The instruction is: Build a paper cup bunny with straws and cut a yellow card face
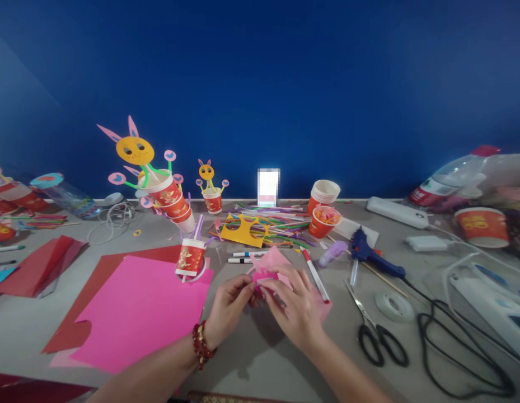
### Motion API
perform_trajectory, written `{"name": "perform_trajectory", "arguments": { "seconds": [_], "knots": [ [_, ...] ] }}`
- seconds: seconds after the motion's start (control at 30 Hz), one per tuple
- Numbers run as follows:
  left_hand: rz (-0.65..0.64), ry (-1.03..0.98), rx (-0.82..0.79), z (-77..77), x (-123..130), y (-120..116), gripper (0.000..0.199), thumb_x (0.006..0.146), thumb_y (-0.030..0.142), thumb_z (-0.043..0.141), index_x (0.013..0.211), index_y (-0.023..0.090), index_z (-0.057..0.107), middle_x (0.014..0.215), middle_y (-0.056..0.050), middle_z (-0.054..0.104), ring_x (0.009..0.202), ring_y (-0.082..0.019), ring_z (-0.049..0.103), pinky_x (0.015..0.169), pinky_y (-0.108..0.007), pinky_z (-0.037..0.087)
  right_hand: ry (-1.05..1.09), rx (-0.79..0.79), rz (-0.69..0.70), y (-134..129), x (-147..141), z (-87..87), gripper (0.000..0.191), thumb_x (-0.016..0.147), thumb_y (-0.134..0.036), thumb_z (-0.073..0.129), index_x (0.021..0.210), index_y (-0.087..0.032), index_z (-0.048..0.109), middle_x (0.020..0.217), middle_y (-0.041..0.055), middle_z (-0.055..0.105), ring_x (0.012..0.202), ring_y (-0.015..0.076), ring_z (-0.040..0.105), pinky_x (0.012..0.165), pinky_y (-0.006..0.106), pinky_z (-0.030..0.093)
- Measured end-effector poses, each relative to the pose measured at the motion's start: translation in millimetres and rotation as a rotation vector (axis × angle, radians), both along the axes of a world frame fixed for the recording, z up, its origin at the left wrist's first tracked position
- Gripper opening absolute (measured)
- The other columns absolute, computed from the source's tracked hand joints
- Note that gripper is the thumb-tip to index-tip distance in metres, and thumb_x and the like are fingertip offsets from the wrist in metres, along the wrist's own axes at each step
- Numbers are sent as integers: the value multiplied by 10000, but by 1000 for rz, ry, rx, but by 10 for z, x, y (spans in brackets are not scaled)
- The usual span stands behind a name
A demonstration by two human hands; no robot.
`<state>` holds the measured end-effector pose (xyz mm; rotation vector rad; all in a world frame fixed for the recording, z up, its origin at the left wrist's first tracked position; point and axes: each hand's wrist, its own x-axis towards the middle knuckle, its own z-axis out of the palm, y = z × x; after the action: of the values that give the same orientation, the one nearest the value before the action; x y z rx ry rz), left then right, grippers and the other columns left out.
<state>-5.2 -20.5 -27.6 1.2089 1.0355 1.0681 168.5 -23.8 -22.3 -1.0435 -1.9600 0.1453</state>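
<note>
Between my two hands is a small piece of bright pink paper [265, 275], partly covered by the fingers. My left hand [231, 305] pinches its left edge with thumb and forefinger. On the other side, my right hand [295, 305] grips it with the thumb and bent fingers. Behind the hands lies a lighter pink sheet [276, 257], with a red-capped marker [315, 275] at its right. A large pink sheet [146, 313] is spread left of my left hand, over a red sheet [70, 316]. A red paper cup [190, 257] stands on its far corner.
Scissors [375, 330], a tape roll [394, 307] and a blue glue gun [371, 254] with a looping black cord lie at the right. Behind are coloured pipe cleaners [285, 221], a cut yellow sheet [245, 230] and stacked cups [322, 193]. Rabbit-faced cup figures [135, 150] stand back left.
</note>
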Motion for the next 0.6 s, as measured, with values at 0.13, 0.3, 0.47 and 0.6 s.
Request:
{"name": "perform_trajectory", "arguments": {
  "seconds": [0.13, 0.3, 0.47, 0.6],
  "knots": [
    [-3, 30, 23, -33, 2, -14, 332, 892, 463, 627, 757, 162, 663, 592, 5, 598, 570, -123, 543, 573, -232, 440, -31, -1, 30, 9, -1, 14, 191, 916, -98, 569, 1010, -234, 664, 1054, 74, 691, 968, 246, 615, 864, 419, 499],
    [8, 137, 83, -56, -15, -24, 315, 922, 438, 592, 788, 163, 670, 603, -4, 624, 571, -129, 570, 578, -230, 453, -58, 65, 0, 3, -8, 58, 164, 920, -129, 586, 1011, -238, 668, 1003, 68, 704, 957, 254, 592, 879, 431, 503],
    [10, 263, 176, -65, -42, -41, 322, 959, 410, 540, 798, 171, 683, 637, -17, 647, 604, -145, 600, 613, -241, 475, -93, 89, -37, -9, -15, 79, 166, 917, -144, 586, 997, -255, 679, 955, 59, 713, 906, 250, 607, 903, 454, 489],
    [9, 312, 237, -42, -52, -55, 308, 970, 372, 526, 788, 177, 680, 640, -15, 645, 609, -147, 599, 609, -237, 466, -86, 95, -13, -3, -15, 96, 161, 909, -122, 593, 986, -242, 668, 897, 47, 719, 860, 239, 615, 884, 447, 487]
  ]
}}
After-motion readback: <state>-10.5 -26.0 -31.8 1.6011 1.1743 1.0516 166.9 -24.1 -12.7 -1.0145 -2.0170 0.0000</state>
